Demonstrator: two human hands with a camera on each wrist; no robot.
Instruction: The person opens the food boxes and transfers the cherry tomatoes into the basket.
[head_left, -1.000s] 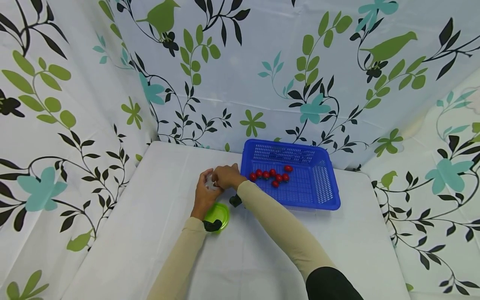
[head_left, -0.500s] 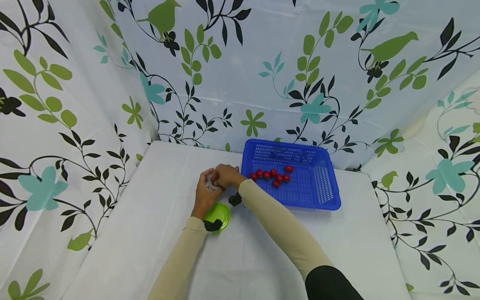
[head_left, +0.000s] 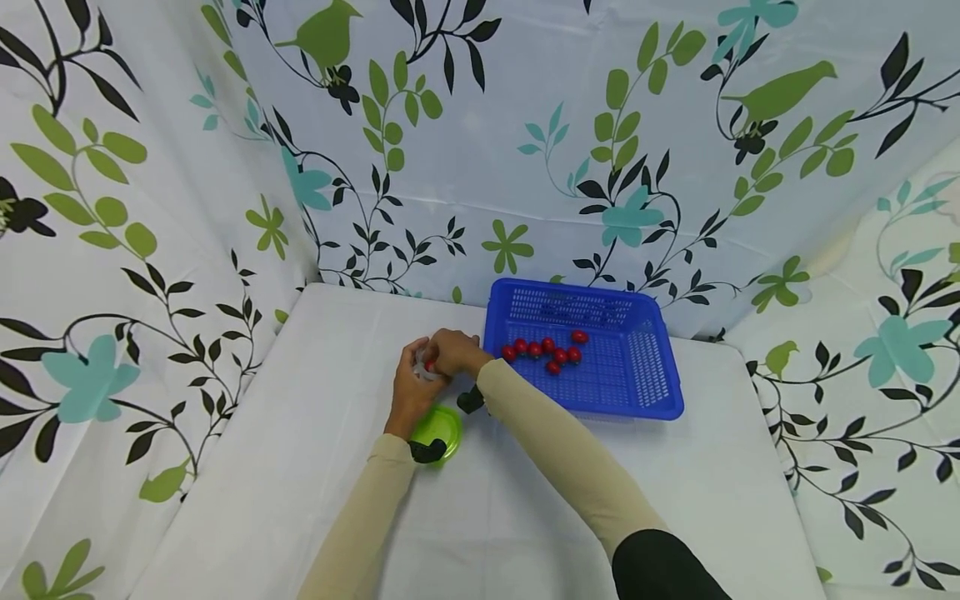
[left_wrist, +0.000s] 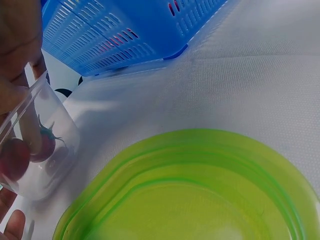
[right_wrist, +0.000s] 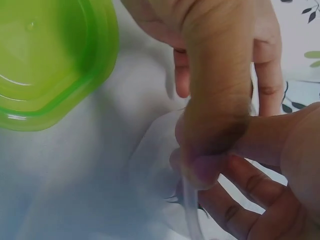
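Note:
My left hand (head_left: 410, 392) grips a small clear plastic container (left_wrist: 62, 135) from the side, tilted above the white table. Two red cherry tomatoes show through its wall in the left wrist view: one tomato (left_wrist: 47, 146) with a green stem, the other (left_wrist: 14, 160) beside it. Fingers of my right hand (head_left: 455, 352) reach inside and appear to pinch a cherry tomato, though the hand partly hides the grasp. A round green lid (head_left: 442, 429) lies flat on the table under my left wrist.
A blue perforated basket (head_left: 637, 367) stands to the right at the table's back edge. Several cherry tomatoes (head_left: 553, 367) lie in its left half. White cloth with printed leaves and birds hangs around the table's back and sides.
Both hands stay almost in place at the container. A bit of red now shows between the right fingers and the container, where it was hidden before.

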